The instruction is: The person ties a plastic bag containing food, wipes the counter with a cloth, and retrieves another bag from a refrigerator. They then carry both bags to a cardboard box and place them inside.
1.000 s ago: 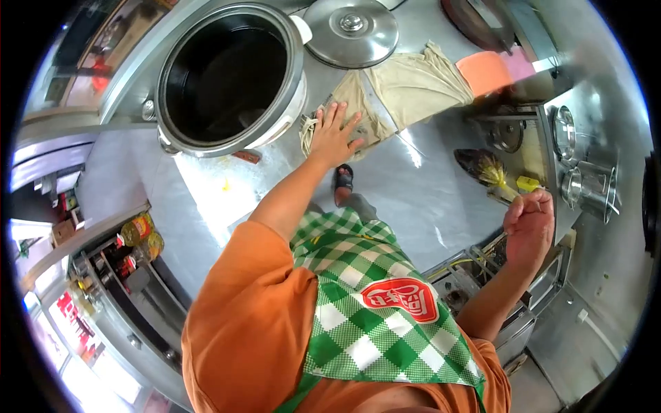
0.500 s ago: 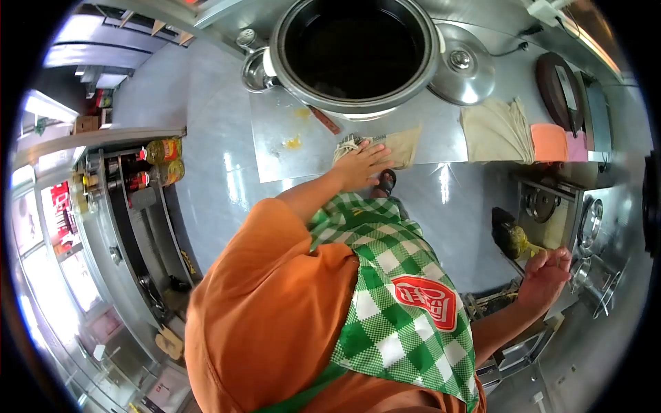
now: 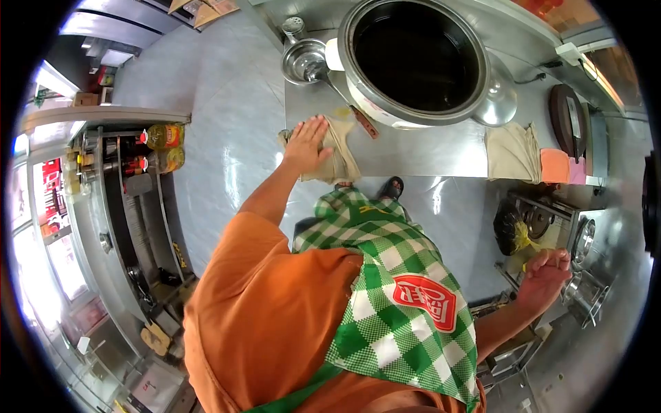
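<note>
Cloth (image 3: 341, 153), one, under left hand (image 3: 306, 146)

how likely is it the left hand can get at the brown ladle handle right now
Likely yes: the left hand lies flat on the beige cloth, and the ladle's brown handle is just past it, beside the large pot, with nothing seen covering it.

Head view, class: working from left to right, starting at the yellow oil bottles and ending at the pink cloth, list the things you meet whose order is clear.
Yellow oil bottles → left hand on a beige cloth → large round pot → second beige cloth → orange cloth → pink cloth.
</note>
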A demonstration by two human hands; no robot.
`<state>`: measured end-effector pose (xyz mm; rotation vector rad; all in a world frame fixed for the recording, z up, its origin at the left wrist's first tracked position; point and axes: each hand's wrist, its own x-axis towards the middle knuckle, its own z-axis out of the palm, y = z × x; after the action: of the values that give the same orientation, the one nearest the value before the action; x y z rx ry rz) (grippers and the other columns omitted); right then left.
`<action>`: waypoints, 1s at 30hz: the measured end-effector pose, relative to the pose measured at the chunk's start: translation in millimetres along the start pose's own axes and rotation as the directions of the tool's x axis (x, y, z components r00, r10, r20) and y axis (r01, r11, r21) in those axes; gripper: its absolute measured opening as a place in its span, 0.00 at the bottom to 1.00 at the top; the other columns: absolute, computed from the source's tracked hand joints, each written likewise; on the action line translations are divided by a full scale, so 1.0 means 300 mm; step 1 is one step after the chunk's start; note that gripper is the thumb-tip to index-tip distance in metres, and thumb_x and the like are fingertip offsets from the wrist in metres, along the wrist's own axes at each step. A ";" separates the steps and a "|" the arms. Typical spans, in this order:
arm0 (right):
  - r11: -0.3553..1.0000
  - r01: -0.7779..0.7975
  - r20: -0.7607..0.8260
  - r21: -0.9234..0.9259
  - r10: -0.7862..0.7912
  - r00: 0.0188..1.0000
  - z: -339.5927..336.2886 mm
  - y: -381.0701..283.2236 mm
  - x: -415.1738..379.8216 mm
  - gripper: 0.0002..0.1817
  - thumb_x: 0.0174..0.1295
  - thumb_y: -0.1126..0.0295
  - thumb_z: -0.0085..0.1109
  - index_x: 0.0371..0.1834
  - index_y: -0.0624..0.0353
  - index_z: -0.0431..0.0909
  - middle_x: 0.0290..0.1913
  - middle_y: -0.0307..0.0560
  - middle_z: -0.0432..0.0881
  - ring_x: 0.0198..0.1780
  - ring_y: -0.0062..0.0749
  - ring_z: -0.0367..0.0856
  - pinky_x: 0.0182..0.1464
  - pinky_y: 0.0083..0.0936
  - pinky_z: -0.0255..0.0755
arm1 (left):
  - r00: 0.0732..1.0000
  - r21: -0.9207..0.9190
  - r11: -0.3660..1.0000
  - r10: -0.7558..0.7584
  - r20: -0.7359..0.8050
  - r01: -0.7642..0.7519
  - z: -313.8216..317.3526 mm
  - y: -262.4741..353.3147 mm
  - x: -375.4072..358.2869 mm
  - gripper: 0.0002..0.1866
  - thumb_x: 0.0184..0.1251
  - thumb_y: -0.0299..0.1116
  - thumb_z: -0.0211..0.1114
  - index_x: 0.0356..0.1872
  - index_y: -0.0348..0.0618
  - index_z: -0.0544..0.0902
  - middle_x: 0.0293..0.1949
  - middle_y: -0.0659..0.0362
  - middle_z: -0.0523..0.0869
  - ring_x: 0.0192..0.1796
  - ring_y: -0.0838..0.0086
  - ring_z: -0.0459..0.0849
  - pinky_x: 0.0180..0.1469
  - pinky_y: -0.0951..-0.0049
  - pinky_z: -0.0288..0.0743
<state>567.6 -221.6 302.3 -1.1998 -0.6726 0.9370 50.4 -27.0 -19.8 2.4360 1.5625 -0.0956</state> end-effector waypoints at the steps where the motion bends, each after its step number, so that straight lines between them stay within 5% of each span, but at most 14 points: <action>1: 1.000 0.000 -0.001 0.023 0.000 1.000 -0.002 0.003 -0.005 0.30 0.72 0.40 0.54 0.60 0.56 0.71 0.39 0.40 0.75 0.34 0.23 0.68 0.32 0.18 0.61 | 0.996 0.004 0.998 -0.067 -0.053 0.067 0.011 -0.005 0.034 0.44 0.74 0.61 0.49 0.82 0.45 0.51 0.83 0.57 0.51 0.84 0.65 0.47 0.83 0.55 0.37; 7: 1.000 -0.006 0.151 0.025 0.002 0.989 0.044 0.002 -0.028 0.30 0.72 0.40 0.54 0.61 0.55 0.71 0.38 0.40 0.76 0.35 0.23 0.68 0.35 0.20 0.62 | 0.939 -0.025 0.956 -0.291 -0.181 0.292 0.027 -0.029 0.248 0.45 0.73 0.59 0.48 0.81 0.38 0.52 0.83 0.52 0.51 0.84 0.60 0.46 0.83 0.53 0.37; 12: 1.000 -0.016 0.075 0.008 0.015 0.997 0.051 0.030 -0.038 0.30 0.72 0.41 0.55 0.61 0.54 0.70 0.37 0.39 0.74 0.35 0.23 0.67 0.33 0.19 0.61 | 0.915 -0.015 0.940 -0.336 -0.224 0.342 0.053 0.041 0.349 0.44 0.73 0.57 0.47 0.80 0.35 0.53 0.82 0.49 0.51 0.84 0.57 0.47 0.82 0.47 0.36; 16: 0.999 -0.010 0.006 -0.047 0.011 1.000 0.079 0.046 -0.021 0.29 0.73 0.40 0.52 0.58 0.56 0.71 0.32 0.40 0.73 0.32 0.23 0.69 0.28 0.17 0.61 | 0.957 -0.014 0.984 -0.178 -0.228 0.180 0.064 0.132 0.422 0.43 0.73 0.57 0.47 0.79 0.35 0.57 0.82 0.49 0.54 0.84 0.55 0.47 0.82 0.46 0.35; 20: 0.990 -0.068 0.059 -0.126 0.076 0.995 0.117 0.017 -0.012 0.30 0.72 0.39 0.53 0.58 0.56 0.70 0.31 0.40 0.73 0.30 0.22 0.68 0.26 0.17 0.60 | 0.993 0.064 0.993 -0.091 -0.071 0.096 0.011 0.173 0.442 0.41 0.73 0.58 0.47 0.76 0.36 0.64 0.80 0.49 0.58 0.83 0.55 0.48 0.82 0.46 0.35; 21: 0.990 -0.063 0.054 -0.125 0.070 0.996 0.123 0.019 -0.009 0.30 0.72 0.39 0.53 0.58 0.57 0.70 0.31 0.40 0.73 0.29 0.22 0.68 0.26 0.17 0.60 | 0.987 0.047 0.997 -0.049 -0.152 0.057 0.022 0.171 0.437 0.39 0.74 0.58 0.45 0.75 0.37 0.67 0.79 0.49 0.60 0.83 0.55 0.49 0.82 0.47 0.35; 30: 0.991 -0.067 0.093 -0.113 0.078 0.993 0.110 0.024 0.027 0.29 0.73 0.42 0.54 0.58 0.58 0.68 0.36 0.42 0.76 0.30 0.23 0.69 0.27 0.18 0.62 | 0.988 0.120 0.982 0.134 0.081 -0.143 -0.001 0.223 0.386 0.38 0.78 0.58 0.41 0.77 0.39 0.64 0.79 0.52 0.61 0.83 0.56 0.49 0.82 0.48 0.35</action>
<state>541.8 -198.3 303.3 -1.2895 -0.7706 1.0351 159.7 49.1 -29.7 2.5978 1.3914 -0.2615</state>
